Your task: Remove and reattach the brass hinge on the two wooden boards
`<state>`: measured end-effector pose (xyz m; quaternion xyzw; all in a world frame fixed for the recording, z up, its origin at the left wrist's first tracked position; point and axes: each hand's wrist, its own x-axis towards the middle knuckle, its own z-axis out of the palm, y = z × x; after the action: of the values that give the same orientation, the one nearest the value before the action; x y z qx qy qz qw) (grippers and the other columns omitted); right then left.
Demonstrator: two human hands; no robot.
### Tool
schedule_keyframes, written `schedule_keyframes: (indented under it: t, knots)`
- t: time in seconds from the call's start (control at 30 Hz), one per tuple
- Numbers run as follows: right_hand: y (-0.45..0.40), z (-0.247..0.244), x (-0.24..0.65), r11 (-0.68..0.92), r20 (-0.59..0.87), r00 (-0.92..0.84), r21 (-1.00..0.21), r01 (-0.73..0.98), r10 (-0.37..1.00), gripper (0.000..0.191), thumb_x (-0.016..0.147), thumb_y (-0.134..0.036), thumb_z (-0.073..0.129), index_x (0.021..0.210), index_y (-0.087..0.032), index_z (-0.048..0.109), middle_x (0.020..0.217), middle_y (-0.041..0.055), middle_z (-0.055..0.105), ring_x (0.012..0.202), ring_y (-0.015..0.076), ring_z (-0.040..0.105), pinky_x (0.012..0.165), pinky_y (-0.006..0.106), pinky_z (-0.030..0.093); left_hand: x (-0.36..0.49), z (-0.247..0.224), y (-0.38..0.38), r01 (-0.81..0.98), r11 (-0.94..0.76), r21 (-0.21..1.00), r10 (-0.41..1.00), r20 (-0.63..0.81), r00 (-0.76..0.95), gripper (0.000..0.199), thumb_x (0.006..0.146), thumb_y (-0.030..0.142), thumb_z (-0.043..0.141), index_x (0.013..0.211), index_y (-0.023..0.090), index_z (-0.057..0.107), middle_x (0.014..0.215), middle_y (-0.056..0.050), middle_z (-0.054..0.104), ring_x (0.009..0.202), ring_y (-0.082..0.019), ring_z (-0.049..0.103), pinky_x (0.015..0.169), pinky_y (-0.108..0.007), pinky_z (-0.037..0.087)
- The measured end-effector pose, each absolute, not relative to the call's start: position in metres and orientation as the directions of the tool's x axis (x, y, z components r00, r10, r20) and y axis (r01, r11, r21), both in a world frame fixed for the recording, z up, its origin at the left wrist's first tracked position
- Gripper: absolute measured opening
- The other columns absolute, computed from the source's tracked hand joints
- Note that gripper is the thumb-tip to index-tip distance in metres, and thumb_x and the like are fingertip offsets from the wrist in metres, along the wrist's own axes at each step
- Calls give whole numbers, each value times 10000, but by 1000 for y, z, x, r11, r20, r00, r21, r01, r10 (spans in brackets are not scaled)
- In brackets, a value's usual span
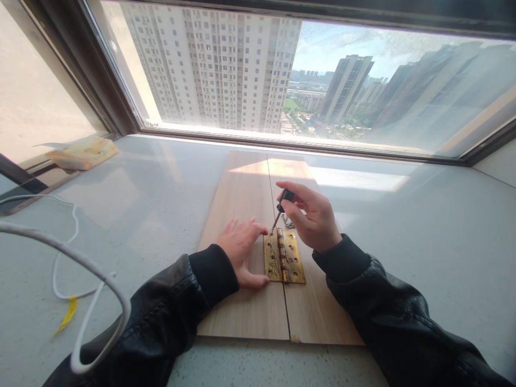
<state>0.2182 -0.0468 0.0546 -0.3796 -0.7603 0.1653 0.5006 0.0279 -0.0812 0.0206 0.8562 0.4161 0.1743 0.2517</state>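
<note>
A brass hinge (273, 258) lies unfolded across the seam between two pale wooden boards (237, 317). My left hand (244, 250) rests on the left board, thumb and fingers spread, their tips at the hinge's left edge. In my right hand (312, 215) is a short screwdriver (286, 198) with a black handle, gripped between the fingers. Its shaft slants down to the upper left hole of the hinge, where a screw seems to stand. Some small metal screws (288, 221) lie just above the hinge, partly hidden by my right hand.
White cables (76, 252) loop over the left of the white speckled sill (435, 252), with a yellow tag (67, 314) beside them. A yellowish packet (84, 153) sits at the back left. Behind the boards runs the window frame (282, 145).
</note>
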Motion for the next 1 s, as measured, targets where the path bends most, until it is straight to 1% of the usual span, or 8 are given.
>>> schedule_keyframes:
  t: [0.2, 0.37, 0.5, 0.7, 0.8, 0.87, 1.0]
  knots:
    - [-46, 57, 221, 703, 672, -263, -548, 453, 693, 310, 812, -117, 555, 1101, -149, 661, 856, 43, 686, 700, 134, 607, 600, 280, 534, 28, 22, -81, 630, -532, 565, 799, 90, 595, 773, 521, 451, 755, 1176, 193, 436, 1290, -168, 566, 1382, -421, 310, 1115, -673, 89]
    - [-46, 58, 224, 749, 708, -309, -466, 470, 635, 308, 828, -115, 540, 1117, -123, 647, 848, 58, 674, 698, 138, 600, 596, 285, 520, 28, 21, -82, 633, -535, 559, 799, 92, 594, 776, 524, 453, 753, 1181, 188, 438, 1291, -167, 567, 1383, -418, 310, 1114, -677, 90]
    - [-47, 60, 224, 794, 730, -368, -394, 462, 576, 317, 828, -115, 544, 1129, -137, 643, 838, 51, 669, 654, 126, 570, 597, 290, 512, 28, 21, -82, 630, -537, 561, 798, 96, 595, 773, 529, 447, 753, 1185, 195, 432, 1293, -160, 565, 1383, -418, 309, 1114, -675, 86]
    - [-49, 61, 223, 857, 761, -458, -242, 455, 459, 350, 820, -93, 555, 1159, -149, 621, 901, 63, 658, 709, 130, 587, 618, 281, 513, 27, 19, -82, 627, -537, 564, 800, 106, 590, 764, 528, 444, 756, 1179, 226, 420, 1313, -154, 551, 1383, -419, 310, 1109, -682, 75]
    - [-49, 61, 224, 844, 758, -455, -229, 484, 467, 363, 822, -112, 573, 1183, -149, 592, 830, 34, 647, 620, 111, 561, 588, 273, 507, 27, 18, -81, 625, -536, 568, 799, 104, 592, 766, 530, 451, 761, 1177, 227, 418, 1321, -160, 547, 1382, -421, 310, 1107, -686, 73]
    - [-49, 60, 225, 839, 760, -452, -221, 497, 467, 347, 813, -123, 595, 1159, -152, 589, 801, 23, 651, 602, 109, 562, 583, 273, 507, 27, 18, -81, 620, -539, 570, 796, 104, 596, 757, 534, 452, 760, 1169, 222, 420, 1317, -157, 551, 1380, -423, 311, 1106, -685, 75]
    - [-49, 60, 225, 858, 759, -479, -201, 473, 442, 281, 798, -124, 620, 1075, -170, 611, 929, 57, 698, 700, 128, 617, 617, 277, 522, 27, 18, -80, 626, -539, 564, 798, 103, 594, 747, 536, 451, 758, 1158, 216, 418, 1301, -158, 559, 1382, -421, 310, 1109, -680, 84]
